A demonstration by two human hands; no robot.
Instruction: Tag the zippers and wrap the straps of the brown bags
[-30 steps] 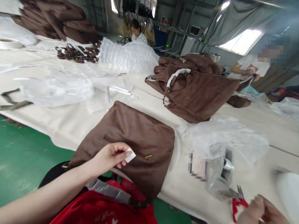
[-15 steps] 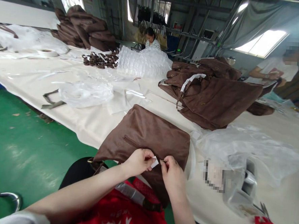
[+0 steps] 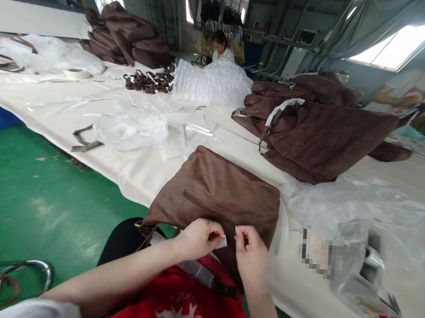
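One brown bag [image 3: 229, 179] lay across the near edge of the table [image 3: 118, 170], with two brown piles beyond, one at left [image 3: 124, 36], one at right [image 3: 329, 137]. Two hands met low over the bag, forearms reaching forward. The left hand [image 3: 201, 239] had its fingers pinched on one white tag [image 3: 223, 241]; the right hand [image 3: 253, 252], just beside it, had bent fingers, thumb near forefinger; whether they gripped anything I could not tell.

Left hand [image 3: 201, 237] near right hand [image 3: 253, 252], fingers [image 3: 247, 232] curled
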